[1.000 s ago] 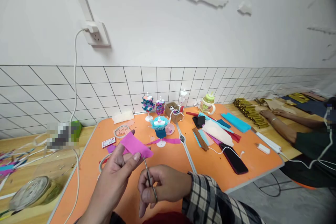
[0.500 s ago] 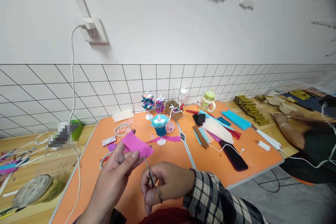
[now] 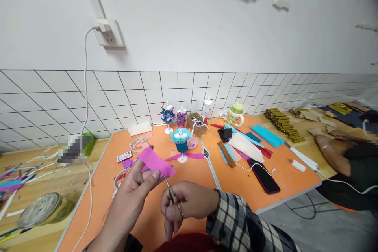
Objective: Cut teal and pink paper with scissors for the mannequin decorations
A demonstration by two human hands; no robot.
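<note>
A strip of magenta crepe paper point(image 3: 155, 161) is pinched between the thumb and fingers of my left hand point(image 3: 131, 189). My right hand point(image 3: 186, 201) grips a small pair of scissors point(image 3: 171, 193), its thumb at the handle loop. The blades point up and left and meet the paper's lower edge near my left thumb. Just beyond the paper stands a small white dress form point(image 3: 181, 141) with a light blue ruffle and a dark blue wrap. Another magenta strip point(image 3: 195, 156) lies across the orange table point(image 3: 195, 181) at its base.
Two decorated dress forms point(image 3: 168, 115), a cardboard box point(image 3: 196, 126) and a green-lidded bottle point(image 3: 235, 115) stand at the back. Paper strips point(image 3: 245, 145) and a phone point(image 3: 264, 176) lie right. Tape rolls point(image 3: 139, 144) lie left. A co-worker's arm point(image 3: 332, 153) rests on the neighbouring table.
The view has shifted slightly. My right hand and the scissors have moved a little, with the blades still at the paper's lower edge. My left hand keeps its hold on the magenta paper.
</note>
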